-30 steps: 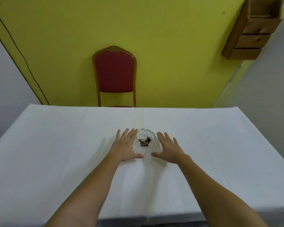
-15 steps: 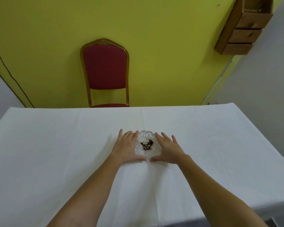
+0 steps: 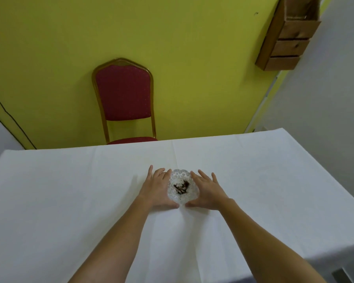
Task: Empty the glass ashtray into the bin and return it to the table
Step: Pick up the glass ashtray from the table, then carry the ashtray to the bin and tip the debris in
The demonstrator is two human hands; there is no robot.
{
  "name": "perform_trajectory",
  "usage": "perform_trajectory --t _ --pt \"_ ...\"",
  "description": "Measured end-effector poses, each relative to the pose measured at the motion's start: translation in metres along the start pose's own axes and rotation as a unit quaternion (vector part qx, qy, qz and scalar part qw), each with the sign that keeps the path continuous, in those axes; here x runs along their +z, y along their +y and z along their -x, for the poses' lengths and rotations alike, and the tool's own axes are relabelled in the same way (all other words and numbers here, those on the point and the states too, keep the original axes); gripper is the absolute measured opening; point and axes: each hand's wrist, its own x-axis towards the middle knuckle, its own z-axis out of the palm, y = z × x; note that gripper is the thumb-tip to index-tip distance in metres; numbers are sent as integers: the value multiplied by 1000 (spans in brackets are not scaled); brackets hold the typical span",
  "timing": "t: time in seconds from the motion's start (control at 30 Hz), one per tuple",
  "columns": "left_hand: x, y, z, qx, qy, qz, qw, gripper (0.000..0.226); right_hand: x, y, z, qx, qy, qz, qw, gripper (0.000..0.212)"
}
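A cut-glass ashtray (image 3: 182, 187) with dark ash and bits in its bowl rests on the white tablecloth (image 3: 70, 201) in the middle of the table. My left hand (image 3: 157, 189) presses against its left side and my right hand (image 3: 206, 190) against its right side. The fingers of both point away from me, and the thumbs curl around the near rim, almost meeting. The ashtray sits clasped between the two palms. No bin is in view.
A red padded chair (image 3: 124, 94) with a gold frame stands behind the table's far edge against a yellow wall. A wooden drawer unit (image 3: 288, 35) hangs at the upper right. A grey wall runs close along the table's right side.
Both hands have closed in from either side until they touch the ashtray, and the thumbs have come nearly together at its near rim. The ashtray has stayed in place.
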Motion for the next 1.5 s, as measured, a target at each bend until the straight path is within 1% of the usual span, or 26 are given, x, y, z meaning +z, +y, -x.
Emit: perform_trajectory --t 0.17,0.27,0.5,0.67,0.97,1.23,1.33,1.5 --pt "-9 10 -3 4 24 -9 1000 125 -8 11 6 -3 31 -15 999 113" --pt "-24 24 -12 18 47 -11 999 125 -23 22 14 2 64 -30 997 114" --pt "-61 92 -43 85 84 -28 992 126 -68 72 61 35 135 -16 990 113" --pt "-79 169 -66 155 107 -32 982 127 -95 124 123 78 185 1 980 112" --pt "-83 348 -82 296 119 -30 947 125 -113 220 275 199 254 9 946 111" --pt "-51 506 -57 417 107 -4 902 123 -92 275 425 324 262 10 909 111" --pt "-38 546 -42 452 94 6 887 125 -82 280 468 366 250 6 897 111" --pt "-15 613 -20 517 61 -3 854 126 -56 288 536 441 247 -36 862 112"
